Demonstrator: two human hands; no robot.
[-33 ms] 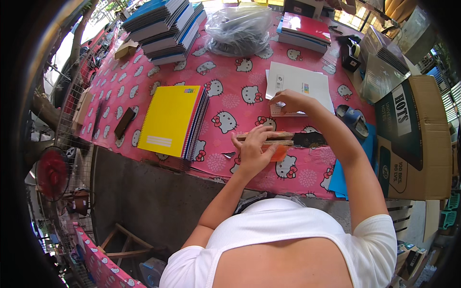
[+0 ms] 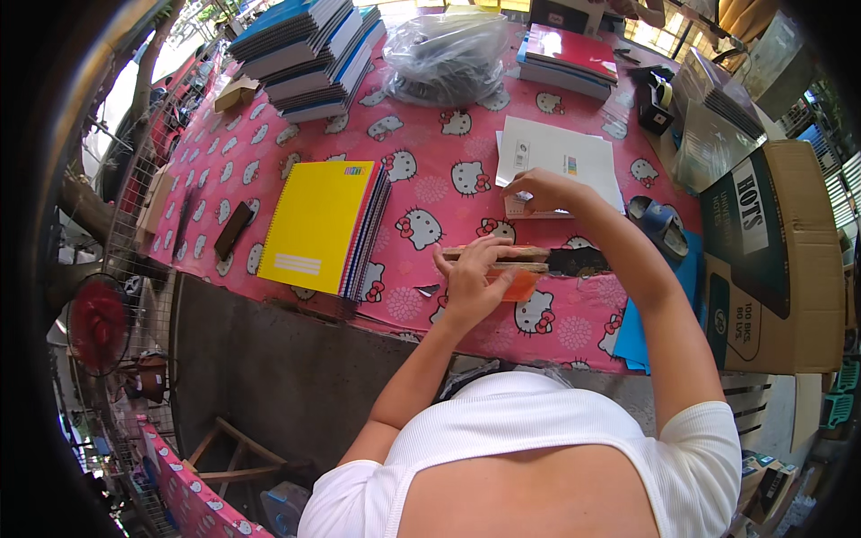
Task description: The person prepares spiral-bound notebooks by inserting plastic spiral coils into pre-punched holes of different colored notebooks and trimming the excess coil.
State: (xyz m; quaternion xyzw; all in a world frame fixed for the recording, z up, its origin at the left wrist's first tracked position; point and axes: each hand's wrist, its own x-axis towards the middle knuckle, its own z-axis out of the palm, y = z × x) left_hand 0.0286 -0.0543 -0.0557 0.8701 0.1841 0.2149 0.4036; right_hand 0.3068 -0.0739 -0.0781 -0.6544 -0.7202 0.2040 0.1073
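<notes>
Near the table's front edge my left hand (image 2: 475, 282) is closed around a small block (image 2: 520, 260) of two layered, wood-like bars with an orange piece (image 2: 520, 287) on its near side. The fingers lie over the top and the thumb presses the near side. My right hand (image 2: 549, 190) is at the near left corner of a stack of white printed sheets or covers (image 2: 565, 152). Its fingers are curved and apart, and no held thing shows between them. A dark slot-like strip (image 2: 578, 261) lies just right of the block.
A pile of spiral notebooks with a yellow cover (image 2: 318, 224) lies left, beside a dark phone-like slab (image 2: 233, 229). Notebook stacks (image 2: 305, 58), a plastic bag (image 2: 446, 58) and red-topped books (image 2: 569, 58) stand behind. At right are a tape dispenser (image 2: 656, 103), blue sheets (image 2: 639, 332) and a cardboard box (image 2: 771, 260).
</notes>
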